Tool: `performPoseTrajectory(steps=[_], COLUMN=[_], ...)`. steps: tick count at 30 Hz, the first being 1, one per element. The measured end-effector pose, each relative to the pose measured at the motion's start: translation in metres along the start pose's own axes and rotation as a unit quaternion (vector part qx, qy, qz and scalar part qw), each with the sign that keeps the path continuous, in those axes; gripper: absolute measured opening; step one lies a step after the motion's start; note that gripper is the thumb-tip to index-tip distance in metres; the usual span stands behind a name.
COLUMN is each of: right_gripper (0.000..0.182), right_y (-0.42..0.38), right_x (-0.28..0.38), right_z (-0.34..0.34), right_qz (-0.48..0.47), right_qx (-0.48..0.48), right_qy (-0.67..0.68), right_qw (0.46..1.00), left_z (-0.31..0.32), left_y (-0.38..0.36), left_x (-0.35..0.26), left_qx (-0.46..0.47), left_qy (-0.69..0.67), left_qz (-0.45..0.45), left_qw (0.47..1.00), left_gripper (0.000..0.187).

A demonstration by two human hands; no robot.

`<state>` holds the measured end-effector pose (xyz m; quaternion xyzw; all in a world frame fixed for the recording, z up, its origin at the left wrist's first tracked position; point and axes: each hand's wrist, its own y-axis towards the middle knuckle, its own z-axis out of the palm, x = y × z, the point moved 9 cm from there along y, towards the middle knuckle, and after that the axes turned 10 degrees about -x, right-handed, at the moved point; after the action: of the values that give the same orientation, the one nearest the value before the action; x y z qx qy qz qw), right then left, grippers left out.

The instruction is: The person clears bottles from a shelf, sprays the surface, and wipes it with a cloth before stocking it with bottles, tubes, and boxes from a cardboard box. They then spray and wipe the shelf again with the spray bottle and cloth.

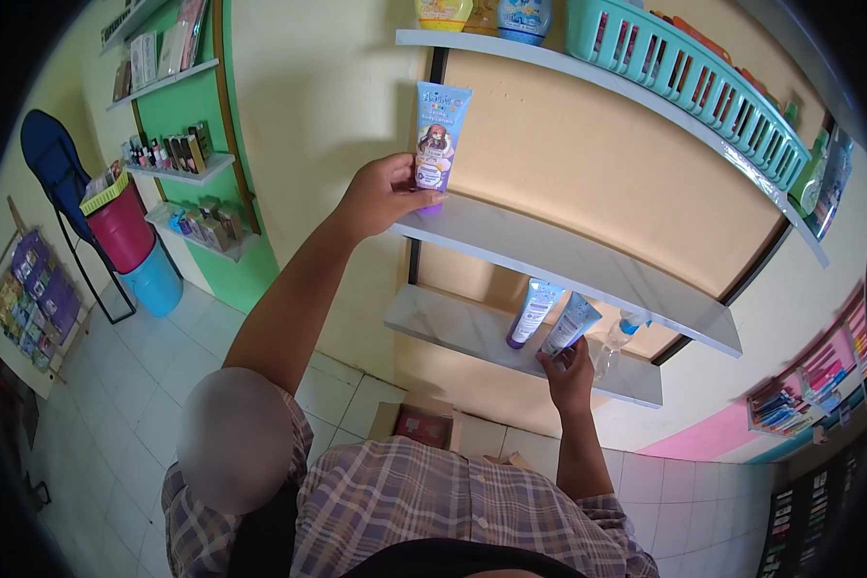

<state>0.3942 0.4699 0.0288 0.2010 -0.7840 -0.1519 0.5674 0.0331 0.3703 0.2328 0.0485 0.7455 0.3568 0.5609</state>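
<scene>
My left hand is closed round the lower part of a light-blue and purple lotion tube, with a cartoon figure on its front. That tube stands upright at the left end of the middle shelf. Lower down, my right hand grips a second lotion tube, tilted to the right, at the bottom shelf. Just left of it a similar tube stands on the same shelf. A clear bottle with a blue cap is right behind my right hand.
Above, the top shelf carries a turquoise basket and several bottles. Small shelves with cosmetics hang at left, near a folded chair and stacked buckets. An open cardboard box sits on the tiled floor.
</scene>
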Motion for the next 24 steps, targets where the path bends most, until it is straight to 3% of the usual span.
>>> performPoseTrajectory(steps=[7,17,24], right_gripper=[0.046,0.042,0.034], right_y=[0.003,0.001,-0.009], right_x=[-0.003,-0.004,-0.007], right_z=[-0.001,-0.003,-0.004], right_qz=[-0.025,-0.059,-0.008], right_qx=[-0.012,-0.019,-0.007], right_qy=[-0.053,-0.054,-0.018], right_qw=[0.998,0.997,1.000], left_z=[-0.003,-0.006,-0.007], left_y=[0.001,0.000,-0.002], left_x=[0.004,0.003,0.004], left_qx=[-0.006,-0.007,-0.017], left_qy=[-0.001,0.024,0.026], left_qz=[-0.012,-0.024,-0.026], left_qw=[1.000,0.999,0.999], left_gripper=[0.037,0.038,0.038])
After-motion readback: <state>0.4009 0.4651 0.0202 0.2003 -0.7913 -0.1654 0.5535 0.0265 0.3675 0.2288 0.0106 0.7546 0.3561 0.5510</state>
